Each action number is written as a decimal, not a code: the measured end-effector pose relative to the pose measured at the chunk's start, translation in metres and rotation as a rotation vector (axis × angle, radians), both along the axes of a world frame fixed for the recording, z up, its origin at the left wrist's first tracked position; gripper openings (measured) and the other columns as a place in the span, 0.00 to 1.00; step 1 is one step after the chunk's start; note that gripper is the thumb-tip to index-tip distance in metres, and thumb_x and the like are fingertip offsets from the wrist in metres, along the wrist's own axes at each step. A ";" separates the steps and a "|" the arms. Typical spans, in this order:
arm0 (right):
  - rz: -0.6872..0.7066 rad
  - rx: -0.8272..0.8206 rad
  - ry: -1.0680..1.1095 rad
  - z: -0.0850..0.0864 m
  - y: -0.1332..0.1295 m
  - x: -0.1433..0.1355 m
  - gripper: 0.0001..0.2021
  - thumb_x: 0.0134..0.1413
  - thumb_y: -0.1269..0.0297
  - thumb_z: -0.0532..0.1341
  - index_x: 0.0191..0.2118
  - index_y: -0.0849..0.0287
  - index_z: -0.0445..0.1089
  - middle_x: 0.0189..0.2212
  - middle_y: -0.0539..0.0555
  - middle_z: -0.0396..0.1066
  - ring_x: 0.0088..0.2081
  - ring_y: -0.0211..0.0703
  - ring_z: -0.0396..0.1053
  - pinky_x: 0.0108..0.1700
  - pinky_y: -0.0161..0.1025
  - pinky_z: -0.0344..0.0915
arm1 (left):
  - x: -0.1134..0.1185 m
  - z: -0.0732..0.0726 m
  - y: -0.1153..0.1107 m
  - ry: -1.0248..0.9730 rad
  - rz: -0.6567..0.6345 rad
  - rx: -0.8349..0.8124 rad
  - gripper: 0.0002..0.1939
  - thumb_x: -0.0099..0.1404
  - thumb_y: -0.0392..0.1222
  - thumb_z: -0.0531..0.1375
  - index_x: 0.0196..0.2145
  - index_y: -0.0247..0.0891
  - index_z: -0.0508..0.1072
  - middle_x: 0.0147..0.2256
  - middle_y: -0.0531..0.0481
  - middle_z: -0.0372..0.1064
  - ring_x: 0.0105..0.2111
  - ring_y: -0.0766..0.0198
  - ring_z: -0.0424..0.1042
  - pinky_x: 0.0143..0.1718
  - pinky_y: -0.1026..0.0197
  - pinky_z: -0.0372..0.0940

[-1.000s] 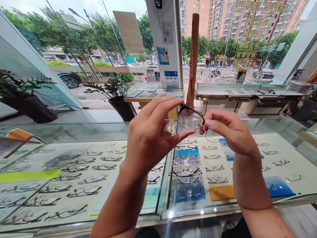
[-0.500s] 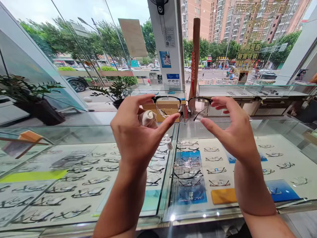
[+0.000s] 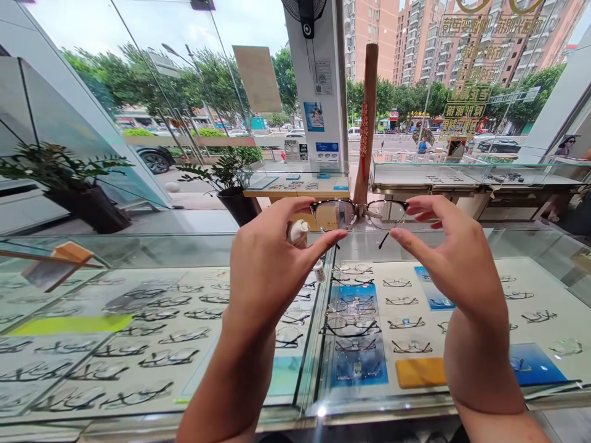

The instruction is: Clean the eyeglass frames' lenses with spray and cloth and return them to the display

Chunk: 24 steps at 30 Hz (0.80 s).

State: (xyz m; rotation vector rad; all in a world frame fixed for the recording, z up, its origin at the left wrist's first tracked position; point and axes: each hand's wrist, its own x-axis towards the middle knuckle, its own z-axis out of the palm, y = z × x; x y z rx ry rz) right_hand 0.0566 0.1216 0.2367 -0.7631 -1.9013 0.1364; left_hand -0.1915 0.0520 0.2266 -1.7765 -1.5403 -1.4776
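Up in front of me, above the glass counter, I hold a pair of eyeglasses (image 3: 360, 214) with dark upper rims and clear lenses. My left hand (image 3: 277, 255) grips the left end of the frame between thumb and fingers. Against that palm, a pale cloth (image 3: 299, 232) is bunched up, partly hidden by the hand. At the other end of the frame, my right hand (image 3: 455, 249) pinches the corner with its fingers, the thumb below. One thin dark temple tip points down beneath the lenses.
Glass display cases (image 3: 309, 369) hold rows of eyeglasses below my arms. A small white bottle (image 3: 319, 271) stands behind my left wrist. An orange case (image 3: 420, 373) lies inside on the right. Potted plants (image 3: 87, 197), a wooden post (image 3: 369, 123) and another counter (image 3: 480, 175) stand beyond.
Both hands and the eyeglasses have moved right and slightly down in view. The view itself has tilted up a little. The grip on the frame stays the same.
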 end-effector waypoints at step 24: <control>-0.100 -0.054 0.088 0.000 0.004 -0.001 0.22 0.62 0.49 0.68 0.56 0.54 0.75 0.50 0.60 0.80 0.47 0.55 0.79 0.48 0.54 0.77 | 0.010 -0.007 0.027 -0.109 -0.088 0.160 0.25 0.62 0.58 0.74 0.51 0.43 0.79 0.46 0.45 0.80 0.47 0.55 0.80 0.49 0.54 0.75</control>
